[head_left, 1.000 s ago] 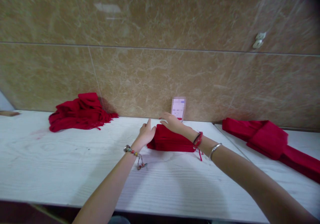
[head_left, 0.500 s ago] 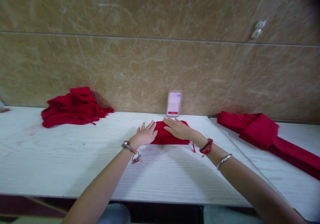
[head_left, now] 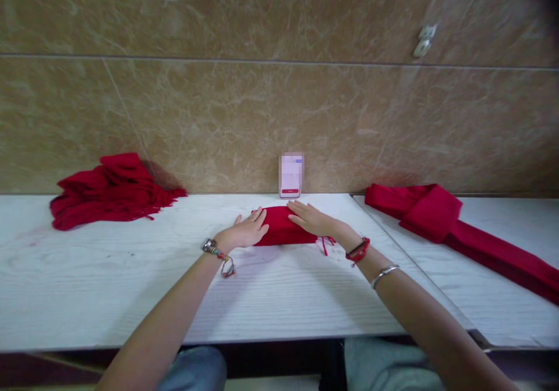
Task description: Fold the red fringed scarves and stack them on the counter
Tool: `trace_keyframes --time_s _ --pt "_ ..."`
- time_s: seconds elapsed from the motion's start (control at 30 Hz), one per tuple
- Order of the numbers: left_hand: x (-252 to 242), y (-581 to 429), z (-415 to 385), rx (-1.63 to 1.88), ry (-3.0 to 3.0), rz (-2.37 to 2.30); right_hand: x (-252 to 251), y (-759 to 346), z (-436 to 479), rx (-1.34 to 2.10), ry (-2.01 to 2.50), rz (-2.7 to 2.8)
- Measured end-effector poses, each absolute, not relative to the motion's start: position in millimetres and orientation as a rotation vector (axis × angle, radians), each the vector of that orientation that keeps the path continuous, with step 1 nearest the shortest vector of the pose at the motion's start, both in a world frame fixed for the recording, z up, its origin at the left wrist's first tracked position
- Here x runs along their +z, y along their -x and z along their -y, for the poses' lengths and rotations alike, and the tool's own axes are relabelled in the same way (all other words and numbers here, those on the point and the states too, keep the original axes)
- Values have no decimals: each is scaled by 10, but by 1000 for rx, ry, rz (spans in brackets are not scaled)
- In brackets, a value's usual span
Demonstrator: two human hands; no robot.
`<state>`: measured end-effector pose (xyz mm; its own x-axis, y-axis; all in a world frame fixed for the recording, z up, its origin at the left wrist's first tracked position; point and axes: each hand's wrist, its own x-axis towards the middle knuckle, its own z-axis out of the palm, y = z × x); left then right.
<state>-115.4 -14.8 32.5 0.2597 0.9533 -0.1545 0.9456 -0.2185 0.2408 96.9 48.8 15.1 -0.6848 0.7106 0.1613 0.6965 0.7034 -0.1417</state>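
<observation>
A folded red scarf [head_left: 279,228] lies flat on the white table [head_left: 271,298], with fringe strands sticking out at its right end. My left hand [head_left: 244,229] rests open on the scarf's left end, palm down and fingers pointing inward. On the right end lies my right hand [head_left: 311,219], also flat, its fingers stretched toward the middle. The ends of the scarf are partly covered by the hands.
A crumpled red fringed scarf [head_left: 109,193] is heaped at the back left. To the right, a long folded red cloth [head_left: 432,213] runs off the view. A phone [head_left: 290,176] leans against the tiled wall [head_left: 244,123]. A seam crosses the table at right.
Both hands stay flat on the folded scarf, spread slightly further apart, uncovering more of its middle. More fringe shows at its right end. The camera view has shifted a little.
</observation>
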Motion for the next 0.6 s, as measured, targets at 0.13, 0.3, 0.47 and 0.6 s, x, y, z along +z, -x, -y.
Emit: trace_keyframes --time_s 0.13,0.3,0.47,0.6 --pt "434 1088 168 138 -2379 -1821 357 -1154 -484 130 1072 2600" --pt "365 980 125 248 -2617 -1690 322 -1182 -454 169 1031 2718" --pt "110 999 36 193 -2685 -1561 88 -1118 -452 169 1100 2849" --pt "100 1056 -8 160 -2689 -1566 77 -1157 -471 152 1004 2863"
